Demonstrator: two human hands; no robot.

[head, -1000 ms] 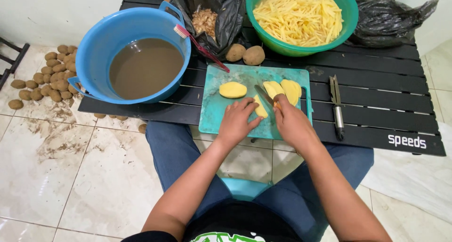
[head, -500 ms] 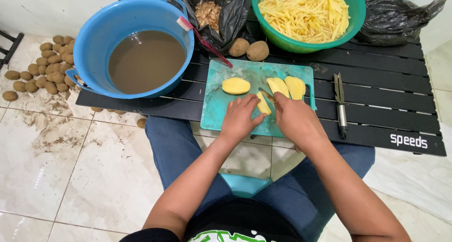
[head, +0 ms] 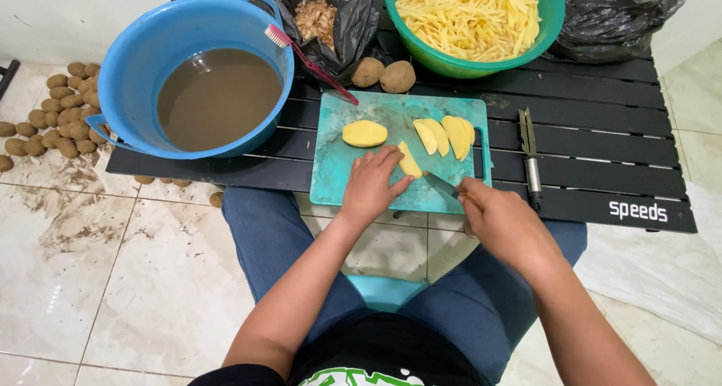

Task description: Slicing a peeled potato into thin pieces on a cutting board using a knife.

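Potato slices lay on the teal cutting board (head: 361, 179) at the near edge of the black slatted bench (head: 602, 160). My left hand (head: 370, 187) pressed down on one narrow potato slice (head: 409, 161), fingers (head: 387, 159) curled over its near end and grasping it against the board. My right hand (head: 500, 221) sat just off the board's near right corner, fingers clenched around the handle of a kitchen knife (head: 444, 183), whose blade pointed left toward the held slice with its tip just short of it.

Farther along the board, a peeled potato half (head: 365, 133) rested to the left, and three overlapping slices (head: 445, 135) leaned together on the right. A peeler (head: 530, 157) lay on the bench to the right of the board. At the far left stood a blue basin (head: 128, 63) of muddy water with a red toothbrush (head: 308, 61) propped across its rim. Two unpeeled potatoes (head: 383, 75) sat beside a black bag of peelings (head: 331, 21), and a green bowl (head: 556, 10) of cut potato sticks stood far right. More small potatoes (head: 56, 119) were heaped on the tiled floor to the left.
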